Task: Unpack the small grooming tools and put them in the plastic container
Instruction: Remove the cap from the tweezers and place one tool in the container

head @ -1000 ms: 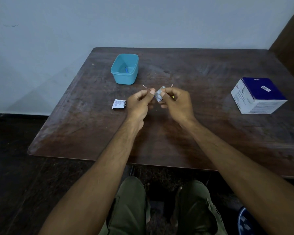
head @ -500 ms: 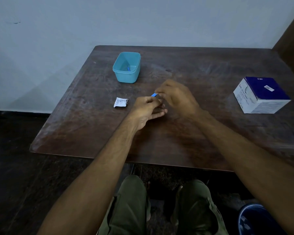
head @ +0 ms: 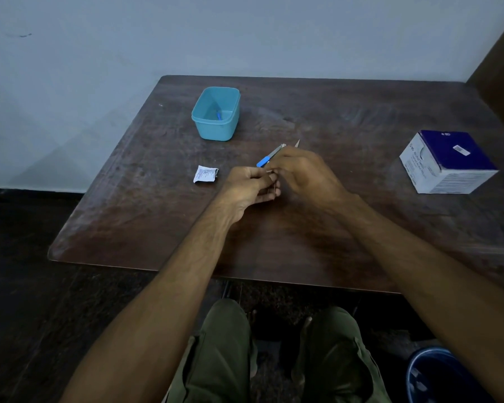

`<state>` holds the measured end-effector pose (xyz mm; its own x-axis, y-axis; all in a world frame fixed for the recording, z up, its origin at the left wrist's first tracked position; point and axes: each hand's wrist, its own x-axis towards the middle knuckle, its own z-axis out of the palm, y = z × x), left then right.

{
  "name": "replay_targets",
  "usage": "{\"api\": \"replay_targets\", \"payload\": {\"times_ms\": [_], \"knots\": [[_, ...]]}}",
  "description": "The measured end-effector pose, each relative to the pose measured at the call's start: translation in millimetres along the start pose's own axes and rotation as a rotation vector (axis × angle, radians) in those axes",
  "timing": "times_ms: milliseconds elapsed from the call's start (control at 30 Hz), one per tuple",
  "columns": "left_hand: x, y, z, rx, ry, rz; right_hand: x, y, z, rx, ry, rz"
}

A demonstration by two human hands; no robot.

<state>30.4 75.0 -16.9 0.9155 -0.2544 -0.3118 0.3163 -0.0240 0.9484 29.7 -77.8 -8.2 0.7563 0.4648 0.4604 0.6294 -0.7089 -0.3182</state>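
Head view, single camera. Dark brown wooden table (head: 346,228), worn surface, set against a pale blue-grey wall (head: 245,33); dark floor below. Teal plastic container (head: 216,113) stands far-left of centre on the table, lid off, with a small blue-handled item (head: 219,115) lying inside. White crumpled wrapper (head: 205,174) lies flat just left of the hands. White and navy box (head: 448,162) sits near the right edge, well apart from the hands. Olive trousers (head: 224,353) and a blue bin (head: 442,376) show below the table edge.

Both forearms reach forward and meet over mid-table. Left hand (head: 249,186): fingers curled inward, pinching something thin; a fine metal sliver shows at its fingertips, likely a tool tip, too small to identify. Right hand (head: 301,173): back facing up, fingers curled round a blue-handled grooming tool (head: 269,157), touching the left fingertips.

Tool long axis runs diagonally, blue handle end pointing near-left, metal end pointing far-right, above the right knuckles. A second thin metal point (head: 297,143) projects just beside it, same slant.
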Motion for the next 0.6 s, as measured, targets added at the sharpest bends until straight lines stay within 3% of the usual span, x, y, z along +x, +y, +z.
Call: {"api": "replay_targets", "payload": {"times_ms": [267, 467, 600], "knots": [[-3.6, 3.0, -0.3, -0.056, 0.013, -0.001, -2.2, -0.9, 0.8, 0.092, 0.076, 0.099], [-7.6, 5.0, -1.1, -0.111, 0.047, -0.06, 1.2, 5.7, 3.5, 0.607, 0.361, 0.586], [-9.6, 7.1, 0.3, -0.075, 0.067, -0.07, 3.2, 0.8, 5.9, 0.738, 0.368, 0.714]]}}
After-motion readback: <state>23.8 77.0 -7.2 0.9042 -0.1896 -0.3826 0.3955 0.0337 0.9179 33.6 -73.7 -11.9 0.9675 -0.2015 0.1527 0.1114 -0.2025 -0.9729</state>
